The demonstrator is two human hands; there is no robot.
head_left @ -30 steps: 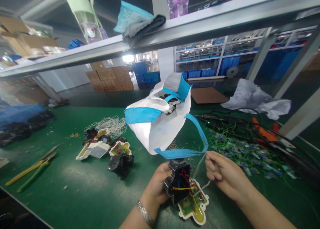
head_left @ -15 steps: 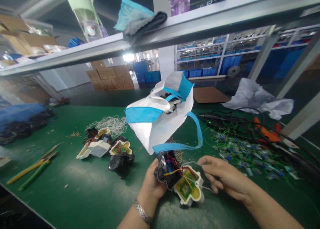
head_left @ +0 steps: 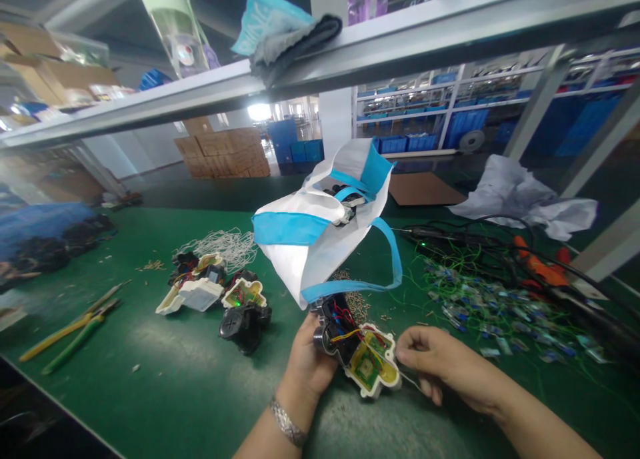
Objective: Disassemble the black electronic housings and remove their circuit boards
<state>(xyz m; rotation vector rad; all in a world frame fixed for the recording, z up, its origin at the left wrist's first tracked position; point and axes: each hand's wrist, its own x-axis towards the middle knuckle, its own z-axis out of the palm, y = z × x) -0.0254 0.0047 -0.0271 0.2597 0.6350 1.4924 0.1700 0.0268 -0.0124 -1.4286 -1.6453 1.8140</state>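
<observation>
My left hand [head_left: 313, 359] is wrapped round a black plastic housing [head_left: 334, 332] with red, blue and yellow wires inside. Those wires run to an opened white casing half [head_left: 373, 365] holding a green circuit board and yellowish filling. At the casing's right edge, my right hand [head_left: 435, 362] pinches a thin whitish cord [head_left: 411, 381], part of which trails below the fingers. How the cord meets the casing is hard to make out. Left of my hands lie another black housing [head_left: 243, 329] and opened white casings [head_left: 200, 292] with wires.
A white and blue bag [head_left: 320, 245] with parts inside stands behind my hands. Small screws [head_left: 357, 305] lie beside it. White cords [head_left: 220, 249], pliers [head_left: 85, 332], small green-wired parts [head_left: 475, 299] and an orange-handled tool [head_left: 537, 265] are on the green table. A shelf [head_left: 425, 39] crosses above.
My right hand has dropped slightly and its fingers have closed in beside the white casing. The cord loop that stood out above the casing no longer shows there. My left hand keeps its hold.
</observation>
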